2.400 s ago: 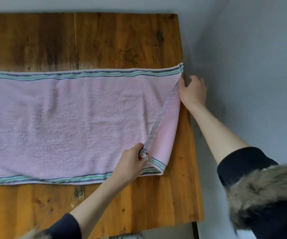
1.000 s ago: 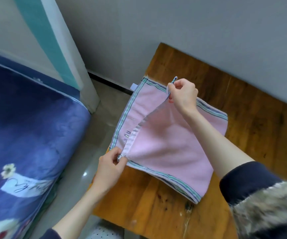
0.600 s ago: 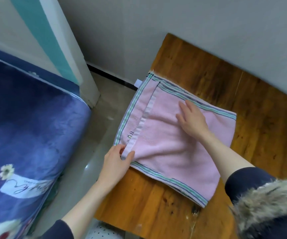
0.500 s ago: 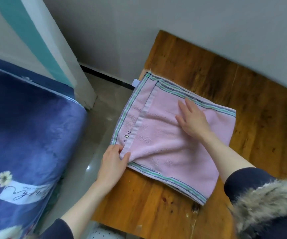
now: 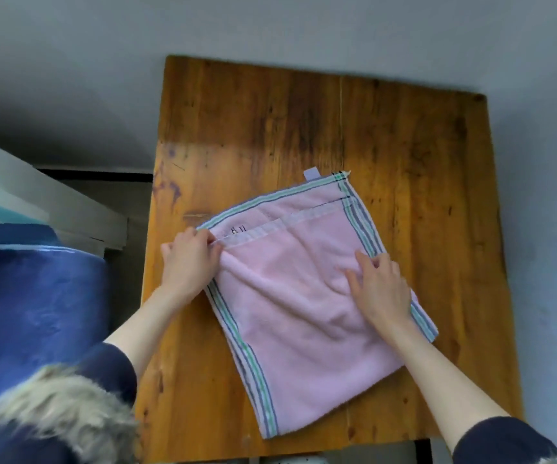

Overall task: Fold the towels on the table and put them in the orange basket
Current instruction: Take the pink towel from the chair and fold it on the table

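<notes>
A pink towel (image 5: pixel 290 316) with green and blue striped edges lies folded in half on the wooden table (image 5: pixel 304 122), turned at a slant. My left hand (image 5: pixel 188 261) pinches the towel's left corner where the two layers meet. My right hand (image 5: pixel 379 288) lies flat with spread fingers on the towel's right side, near the striped edge, and the cloth wrinkles under it. The orange basket is not in view.
A grey wall runs behind and to the right of the table. A blue bedcover (image 5: pixel 32 313) fills the left, with a white frame (image 5: pixel 36 202) above it. A white label (image 5: pixel 311 174) sticks out from the towel's far edge.
The towel was folded in half from its long spread. Since half a second ago the view has swung round and the towel now lies fully on the table. My right hand has slid to the right edge.
</notes>
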`<state>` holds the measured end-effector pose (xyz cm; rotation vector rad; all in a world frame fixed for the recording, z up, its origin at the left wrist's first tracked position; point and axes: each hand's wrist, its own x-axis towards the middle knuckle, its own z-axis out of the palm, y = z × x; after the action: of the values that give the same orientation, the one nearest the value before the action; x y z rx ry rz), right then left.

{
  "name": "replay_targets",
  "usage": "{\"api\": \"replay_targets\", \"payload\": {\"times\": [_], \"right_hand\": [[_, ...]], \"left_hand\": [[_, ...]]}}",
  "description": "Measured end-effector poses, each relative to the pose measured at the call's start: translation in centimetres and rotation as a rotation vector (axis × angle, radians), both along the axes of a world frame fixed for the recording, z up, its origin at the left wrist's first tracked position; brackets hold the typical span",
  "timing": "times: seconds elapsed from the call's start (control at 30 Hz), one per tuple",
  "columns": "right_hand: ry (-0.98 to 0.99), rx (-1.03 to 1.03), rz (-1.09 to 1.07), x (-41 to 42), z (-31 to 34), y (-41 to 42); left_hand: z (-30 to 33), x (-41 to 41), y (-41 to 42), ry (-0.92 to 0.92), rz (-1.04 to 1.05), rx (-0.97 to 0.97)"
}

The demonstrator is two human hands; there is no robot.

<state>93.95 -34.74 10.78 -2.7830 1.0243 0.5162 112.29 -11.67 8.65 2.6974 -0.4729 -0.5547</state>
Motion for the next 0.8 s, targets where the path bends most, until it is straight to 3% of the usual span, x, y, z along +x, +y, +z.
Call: {"api": "replay_targets", "payload": {"times": [0.13, 0.3, 0.4, 0.53, 0.7, 0.8], "right_hand": [[-0.018, 0.045, -0.16, -3.9, 0.0, -0.2], [-0.164, 0.056, -0.265, -4.6, 0.4, -2.8], [-0.282, 0.118, -0.263, -2.4, 0.5, -5.7], [-0.192, 0.106, -0.158, 0.0, -0.3, -7.7], [-0.158, 0.14, -0.167, 0.7, -0.7, -8.6], [-0.217, 0.317, -0.212, 1.1, -0.4, -8.7]], "left_hand": [[-0.2, -0.3, -3.3, -0.05, -0.115, 0.037], [0.5, -0.7, -5.2, 0.036, -0.187, -0.006], [0.9, -0.3, -5.2, 0.097, -0.161, -0.099], [1.4, -0.5, -4.0, 0.166, -0.075, -0.123], [2.5, -0.6, -2.4, 0.449, 0.065, -0.347], [3.5, -1.2, -2.4, 0.708, 0.243, -0.563]]}}
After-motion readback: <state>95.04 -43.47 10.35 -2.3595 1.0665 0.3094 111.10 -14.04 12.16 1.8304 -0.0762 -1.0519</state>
